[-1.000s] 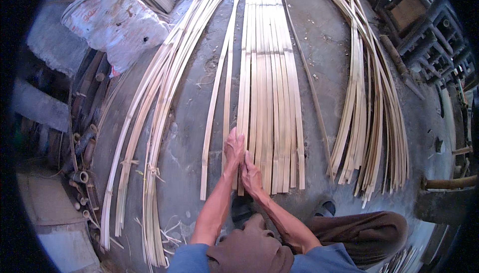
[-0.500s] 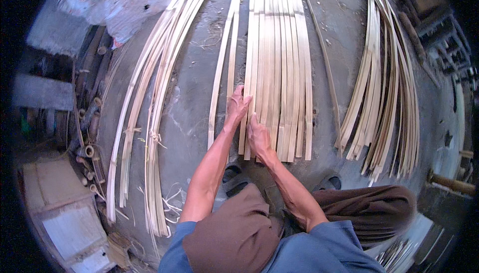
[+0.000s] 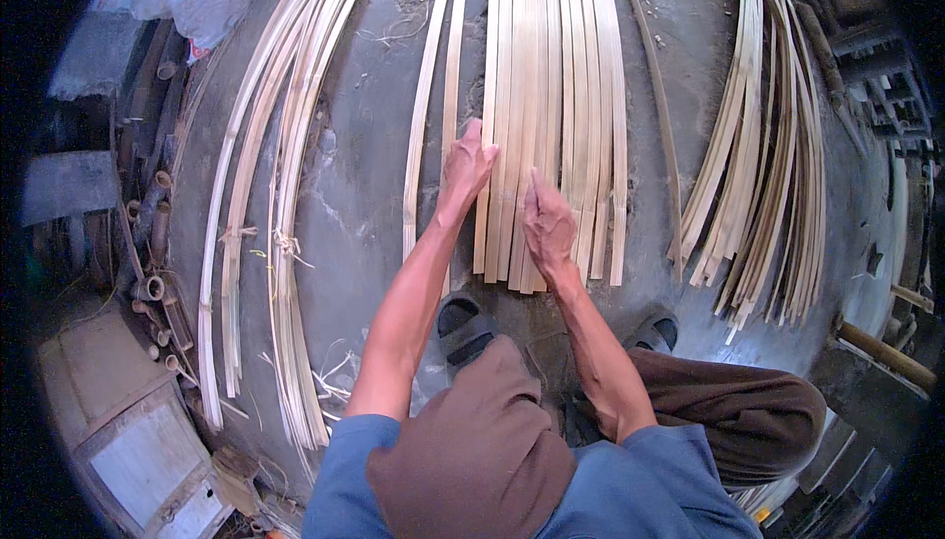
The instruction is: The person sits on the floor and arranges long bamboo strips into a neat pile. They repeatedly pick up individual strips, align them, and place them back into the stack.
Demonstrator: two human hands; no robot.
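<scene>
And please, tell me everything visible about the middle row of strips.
The middle row of strips looks like split bamboo: long, flat, pale pieces lying side by side on the grey floor, with darker far bands and uneven near ends. The left grip touches its left edge; the right grip is over it, contact unclear.

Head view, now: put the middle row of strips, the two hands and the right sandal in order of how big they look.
1. Middle row of strips
2. Left hand and right hand: too alike to rank
3. Right sandal, partly hidden

Floor (image 3: 364, 194): grey, stained | lower left: pale panel (image 3: 148, 450) | right: dark frame (image 3: 881, 76), perhaps wooden
</scene>
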